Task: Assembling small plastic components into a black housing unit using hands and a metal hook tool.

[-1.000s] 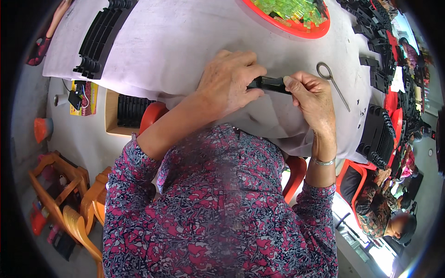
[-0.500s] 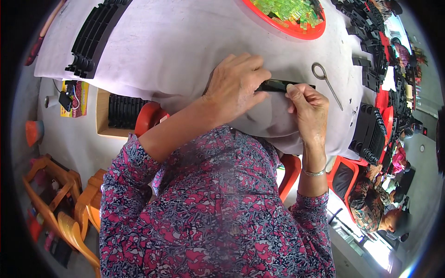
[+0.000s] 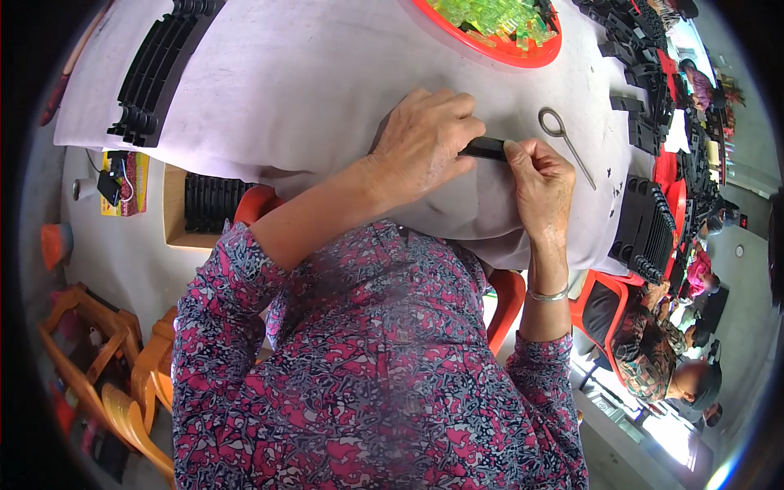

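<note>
A dark, narrow strip-shaped piece [image 3: 487,148] spans the gap between my two hands, just over the pale cloth. My left hand [image 3: 425,135] is closed on its left end, with the fingers curled over and partly hiding it. At the other end, my right hand [image 3: 542,181] pinches the piece between thumb and fingers. Right of my right hand lies a metal rod with a ring-shaped end [image 3: 565,145]. Beyond my hands stands a red basin [image 3: 498,54] holding many small yellow-green translucent pieces [image 3: 490,18].
Long black slatted parts [image 3: 155,77] lie at the table's far left. More black parts [image 3: 643,224] are stacked along the right edge. An open carton [image 3: 175,214] of black parts sits below the left edge. Other people [image 3: 674,363] sit on the right, near a red chair [image 3: 590,300].
The black piece has turned slightly in my hands and shows a different face. Both hands keep hold of it. The whole view has shifted a little.
</note>
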A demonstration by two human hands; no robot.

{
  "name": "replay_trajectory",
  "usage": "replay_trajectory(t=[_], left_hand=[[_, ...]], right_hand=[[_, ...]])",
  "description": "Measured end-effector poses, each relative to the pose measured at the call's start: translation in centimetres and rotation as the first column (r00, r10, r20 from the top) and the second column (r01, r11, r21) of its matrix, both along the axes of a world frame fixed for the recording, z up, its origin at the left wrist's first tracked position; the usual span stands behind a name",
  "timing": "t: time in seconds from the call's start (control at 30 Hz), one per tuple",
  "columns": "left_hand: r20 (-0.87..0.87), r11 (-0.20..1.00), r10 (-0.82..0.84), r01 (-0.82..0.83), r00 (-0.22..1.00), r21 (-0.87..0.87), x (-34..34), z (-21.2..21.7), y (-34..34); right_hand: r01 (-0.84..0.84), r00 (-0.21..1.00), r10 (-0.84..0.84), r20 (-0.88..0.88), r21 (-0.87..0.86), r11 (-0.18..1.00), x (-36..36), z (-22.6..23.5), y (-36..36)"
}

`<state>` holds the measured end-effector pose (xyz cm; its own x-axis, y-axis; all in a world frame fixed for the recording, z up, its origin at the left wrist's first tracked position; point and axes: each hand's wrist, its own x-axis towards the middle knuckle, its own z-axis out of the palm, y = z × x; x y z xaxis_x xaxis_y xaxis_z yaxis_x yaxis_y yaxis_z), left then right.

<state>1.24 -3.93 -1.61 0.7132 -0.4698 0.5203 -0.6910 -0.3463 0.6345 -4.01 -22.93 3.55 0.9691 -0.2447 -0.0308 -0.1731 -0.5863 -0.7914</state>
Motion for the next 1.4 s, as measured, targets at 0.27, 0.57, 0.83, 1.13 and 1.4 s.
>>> replay_trajectory(t=[0.27,0.57,0.83,1.13,1.4], left_hand=[[-0.011,0.998,-0.007,0.007,1.0,-0.059,-0.1,-0.5,0.8],[0.178,0.998,-0.056,0.049,0.982,0.046,0.0,-1.1,0.9],[0.179,0.993,-0.068,0.048,0.982,0.111,-0.2,-0.6,1.1],[0.196,0.993,-0.059,0.036,0.979,0.116,-0.5,-0.4,1.0],[0.165,0.986,-0.103,0.078,0.981,0.149,-0.4,0.5,0.7]], right_hand=[[0.0,1.0,0.004,0.019,-0.164,0.986,0.6,0.0,0.2],[0.01,1.0,-0.015,-0.028,-0.179,0.984,0.9,0.5,0.4],[0.035,0.999,-0.036,-0.009,-0.131,0.991,1.0,0.7,0.9],[0.069,0.995,-0.063,0.075,-0.087,0.994,0.5,-0.1,0.9],[0.076,0.971,-0.1,0.218,0.117,0.99,-1.2,-2.7,0.8]])
